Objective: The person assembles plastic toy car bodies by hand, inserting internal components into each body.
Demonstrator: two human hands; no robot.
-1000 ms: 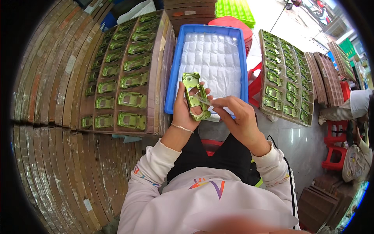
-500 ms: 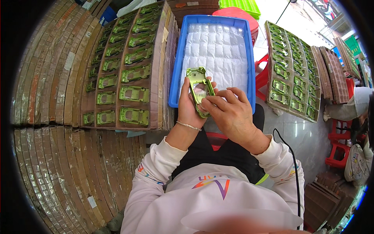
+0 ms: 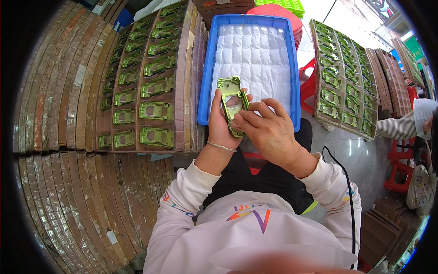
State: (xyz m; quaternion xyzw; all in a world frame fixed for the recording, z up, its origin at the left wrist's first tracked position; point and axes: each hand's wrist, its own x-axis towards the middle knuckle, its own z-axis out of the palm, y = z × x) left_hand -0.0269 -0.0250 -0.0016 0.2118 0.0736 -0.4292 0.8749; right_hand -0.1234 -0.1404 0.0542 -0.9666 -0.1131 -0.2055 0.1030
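Observation:
A bright green toy car body (image 3: 227, 93) lies tilted in my left hand (image 3: 218, 125), its hollow inside up. My left palm is behind it, the thumb along its left edge and fingertips showing past the right edge. The thumb and forefinger of my right hand (image 3: 273, 134) are pinched together over the lower end of the car body, touching it. Whatever is between those fingertips, if anything, is hidden. Beyond both hands stands a blue tray (image 3: 295, 82) lined with white padded packets (image 3: 253, 57); the car body overlaps its near edge.
At left, a brown divided tray (image 3: 180, 91) of green car bodies tops a stack, beside more stacked trays (image 3: 50, 91). Another filled tray (image 3: 346, 77) stands at right. A black cable (image 3: 343, 173) runs past my right arm. A co-worker's sleeve (image 3: 397, 127) shows at far right.
My hands keep nearly the same place and hold on the car body; the right fingers have shifted slightly. The co-worker's arm at far right has moved.

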